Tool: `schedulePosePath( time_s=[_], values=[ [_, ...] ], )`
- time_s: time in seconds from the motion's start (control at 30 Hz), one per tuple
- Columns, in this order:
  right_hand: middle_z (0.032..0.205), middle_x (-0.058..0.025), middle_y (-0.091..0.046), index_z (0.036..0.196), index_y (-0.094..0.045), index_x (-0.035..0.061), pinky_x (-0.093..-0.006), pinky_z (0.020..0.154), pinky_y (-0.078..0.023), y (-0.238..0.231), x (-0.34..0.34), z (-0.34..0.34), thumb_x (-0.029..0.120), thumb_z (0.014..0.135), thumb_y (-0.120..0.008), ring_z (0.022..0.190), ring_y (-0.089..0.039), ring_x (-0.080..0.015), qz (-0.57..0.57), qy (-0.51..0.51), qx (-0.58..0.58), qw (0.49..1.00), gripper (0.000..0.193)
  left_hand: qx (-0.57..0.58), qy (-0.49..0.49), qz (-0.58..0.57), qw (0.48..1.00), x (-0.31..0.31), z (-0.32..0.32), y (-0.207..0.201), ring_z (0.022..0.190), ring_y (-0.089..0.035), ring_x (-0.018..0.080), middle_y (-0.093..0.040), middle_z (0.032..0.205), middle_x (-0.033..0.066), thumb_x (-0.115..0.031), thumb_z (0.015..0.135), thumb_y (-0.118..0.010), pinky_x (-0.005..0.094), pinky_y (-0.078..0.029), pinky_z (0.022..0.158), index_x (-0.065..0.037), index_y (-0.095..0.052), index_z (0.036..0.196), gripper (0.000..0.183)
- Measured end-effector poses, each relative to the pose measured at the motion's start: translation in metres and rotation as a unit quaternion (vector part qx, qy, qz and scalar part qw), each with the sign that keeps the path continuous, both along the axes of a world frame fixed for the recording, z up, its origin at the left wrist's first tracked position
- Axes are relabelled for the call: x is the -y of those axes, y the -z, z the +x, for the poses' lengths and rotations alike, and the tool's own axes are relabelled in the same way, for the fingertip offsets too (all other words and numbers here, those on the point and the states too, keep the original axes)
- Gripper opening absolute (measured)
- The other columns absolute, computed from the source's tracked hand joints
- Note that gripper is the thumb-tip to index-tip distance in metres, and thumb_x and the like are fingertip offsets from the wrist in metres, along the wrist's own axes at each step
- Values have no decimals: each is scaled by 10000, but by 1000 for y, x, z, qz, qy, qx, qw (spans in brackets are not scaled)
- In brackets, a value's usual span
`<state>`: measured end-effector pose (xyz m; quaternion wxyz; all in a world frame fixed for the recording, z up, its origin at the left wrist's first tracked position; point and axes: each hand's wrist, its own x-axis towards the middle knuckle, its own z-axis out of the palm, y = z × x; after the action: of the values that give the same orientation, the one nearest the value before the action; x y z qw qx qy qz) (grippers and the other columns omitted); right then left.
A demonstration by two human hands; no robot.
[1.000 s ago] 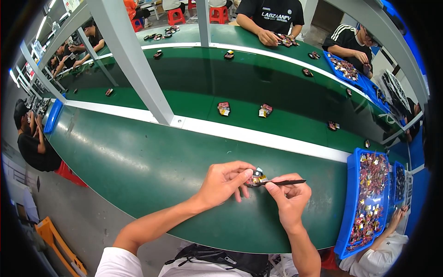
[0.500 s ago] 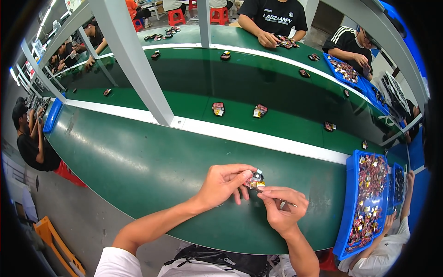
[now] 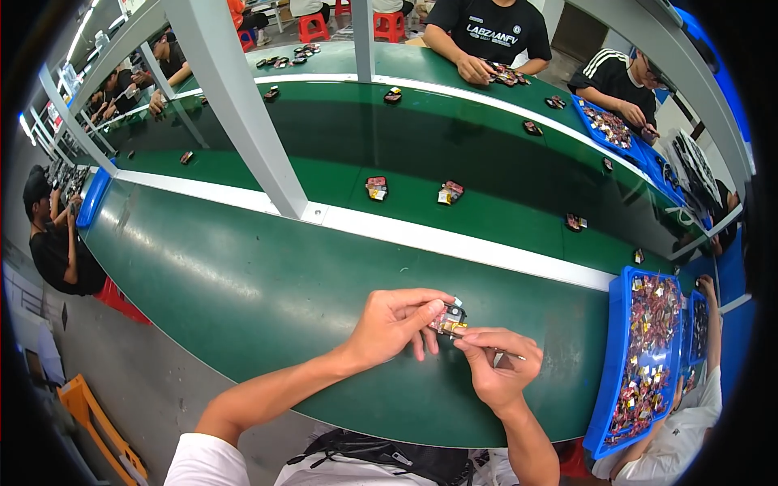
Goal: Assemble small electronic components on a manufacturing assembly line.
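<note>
A little black case (image 3: 450, 312) is up above the green worktop (image 3: 267, 300).
The left hand (image 3: 397, 324) pinches the case between thumb and fingers, with the arm bent, probably to keep it still with its open side showing. At the case's lower right edge, the right hand (image 3: 504, 364) has its thumb and fingers squeezed on a thin dark tool (image 3: 509, 355), perhaps to reach small spots. Its arm points up from below. Farther right, a blue tray (image 3: 609, 364) holds many small red and yellow parts (image 3: 655, 304), likely close for easy grabbing.
</note>
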<state>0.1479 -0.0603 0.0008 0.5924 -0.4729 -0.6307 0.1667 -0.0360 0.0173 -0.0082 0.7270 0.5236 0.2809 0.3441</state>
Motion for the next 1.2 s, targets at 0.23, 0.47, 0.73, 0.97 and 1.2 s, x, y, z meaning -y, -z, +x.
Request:
schedulePosePath(
  time_s=[0.23, 0.47, 0.73, 0.97, 1.2],
  values=[
    [780, -101, -768, 841, -734, 17, -189, 433, -376, 4, 3, 0, -46, 785, -818, 479, -565, -46, -16, 19, -19, 1000, 119, 11, 10, -5, 1000, 1, 1, -1, 671, -707, 169, -718, 944, 164, -97, 1036, -584, 255, -569, 488, 105, -619, 1274, 314],
    [768, -73, -753, 866, -716, -11, -182, 457, -353, 5, 6, 0, -31, 787, -832, 472, -508, -14, -72, 50, -65, 994, 142, -7, -16, 24, 1000, 3, 2, -2, 661, -701, 167, -720, 920, 156, -84, 1031, -588, 256, -559, 479, 105, -625, 1263, 301],
    [832, -109, -774, 880, -719, 23, -193, 436, -373, 4, 4, 0, -47, 749, -837, 429, -493, -36, -7, 35, -17, 999, 190, -9, -30, 16, 999, 4, 5, -1, 650, -694, 162, -719, 900, 147, -80, 1030, -589, 258, -553, 478, 101, -621, 1263, 297],
    [848, -105, -781, 878, -727, 46, -204, 415, -356, 2, 3, 2, -38, 716, -852, 389, -479, -63, 26, 24, 69, 997, 221, -14, -22, 14, 1000, 4, 7, 0, 639, -686, 148, -718, 873, 138, -75, 1031, -586, 252, -547, 479, 100, -619, 1252, 284],
    [803, -79, -779, 849, -720, 75, -211, 423, -323, 4, 1, 2, -36, 736, -830, 425, -535, -71, 90, 39, 136, 986, 193, -15, -51, 20, 998, 8, 12, 1, 625, -674, 130, -708, 862, 124, -62, 1023, -594, 239, -535, 469, 87, -615, 1218, 247]
  ],
)
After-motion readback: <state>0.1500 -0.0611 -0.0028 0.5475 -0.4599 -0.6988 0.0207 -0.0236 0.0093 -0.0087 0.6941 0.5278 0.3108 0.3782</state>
